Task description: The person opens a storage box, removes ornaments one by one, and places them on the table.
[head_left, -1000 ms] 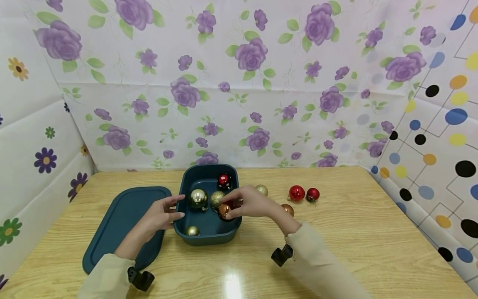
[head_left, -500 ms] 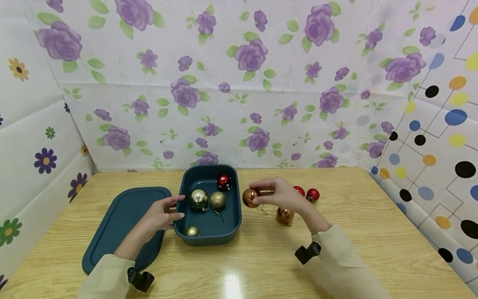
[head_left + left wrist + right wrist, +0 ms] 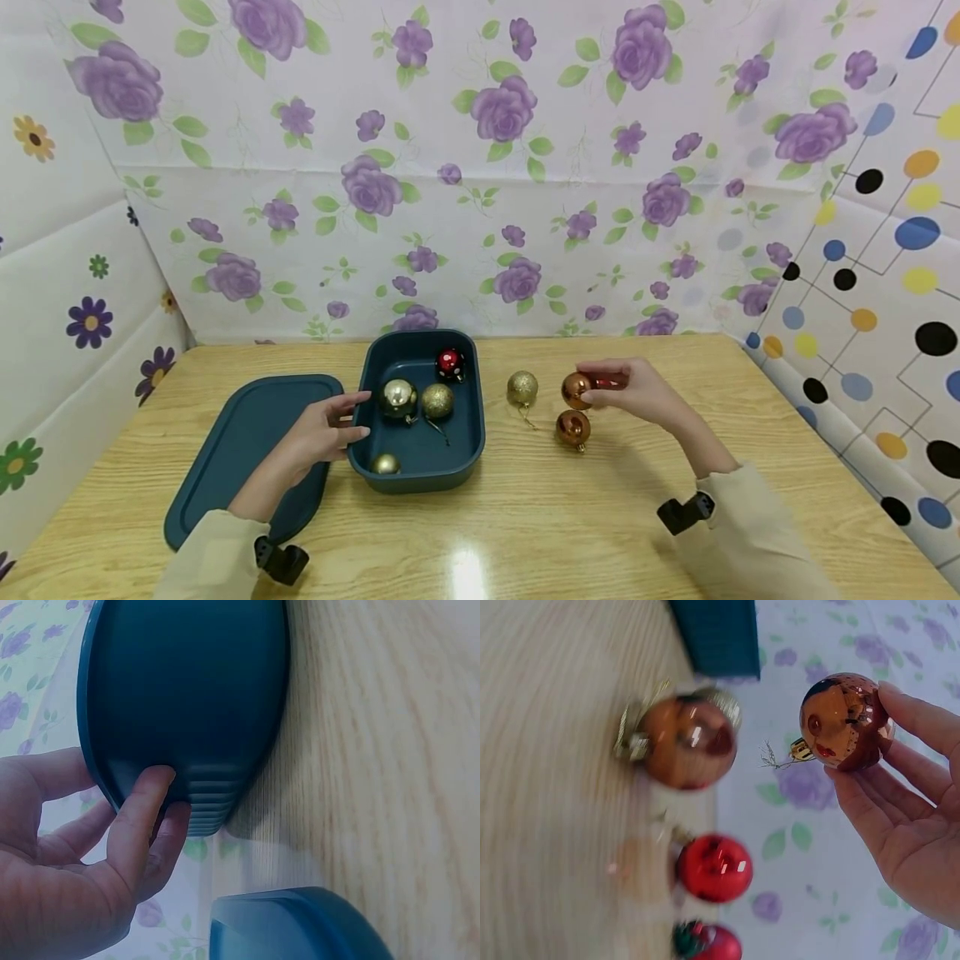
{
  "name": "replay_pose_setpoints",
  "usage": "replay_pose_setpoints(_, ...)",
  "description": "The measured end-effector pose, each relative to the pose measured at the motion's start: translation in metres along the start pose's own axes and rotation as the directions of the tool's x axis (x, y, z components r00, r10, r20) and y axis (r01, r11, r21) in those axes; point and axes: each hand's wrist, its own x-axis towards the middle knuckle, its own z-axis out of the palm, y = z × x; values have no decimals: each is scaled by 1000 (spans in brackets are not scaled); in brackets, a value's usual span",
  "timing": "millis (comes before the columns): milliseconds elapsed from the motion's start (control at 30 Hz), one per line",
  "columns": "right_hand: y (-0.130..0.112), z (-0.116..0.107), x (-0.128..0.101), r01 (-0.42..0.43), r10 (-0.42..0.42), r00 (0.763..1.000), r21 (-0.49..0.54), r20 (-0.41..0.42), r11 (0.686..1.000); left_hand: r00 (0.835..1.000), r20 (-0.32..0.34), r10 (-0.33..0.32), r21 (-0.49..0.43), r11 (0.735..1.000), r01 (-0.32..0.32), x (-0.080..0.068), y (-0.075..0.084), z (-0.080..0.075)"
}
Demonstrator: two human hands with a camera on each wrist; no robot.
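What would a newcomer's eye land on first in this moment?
The right hand pinching a shiny copper bauble above the wooden table, with a second copper bauble just below. Left of them, the left hand touches a dark teal plastic tub holding more baubles.

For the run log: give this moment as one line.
right hand: holds copper bauble above table | left hand: touches teal bin wall | teal lid: left of bin

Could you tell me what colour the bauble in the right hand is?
Shiny copper-orange bauble, clearest in the right wrist view.
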Motion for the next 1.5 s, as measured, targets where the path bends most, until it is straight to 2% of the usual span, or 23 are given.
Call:
replay_pose_setpoints(167, 17, -11, -10, -7, 5, 999, -53, -39, 999, 1000, -4, -8, -1, 1000, 8, 1, 0, -1)
replay_pose_setpoints(333, 31, -18, -17, -62, 55, 997, -126, -61, 990, 1000, 4, -7, 4, 1000, 7, 1, 0, -1)
replay_pose_setpoints(833, 66, -19, -20, -83, 70, 996, -234, -63, 969, 1000, 6, 4, -3, 1000, -4, 0, 0, 0)
replay_pose_setpoints(1033, 69, -16, -19, -73, 66, 997, -226, -40, 971, 1000, 5, -4, -6, 1000, 4, 0, 1, -1)
replay_pose_setpoints(1500, 66, -9, -15, -75, 64, 997, -313, -46, 947, 1000, 2, -15, 1, 1000, 15, 0, 1, 0)
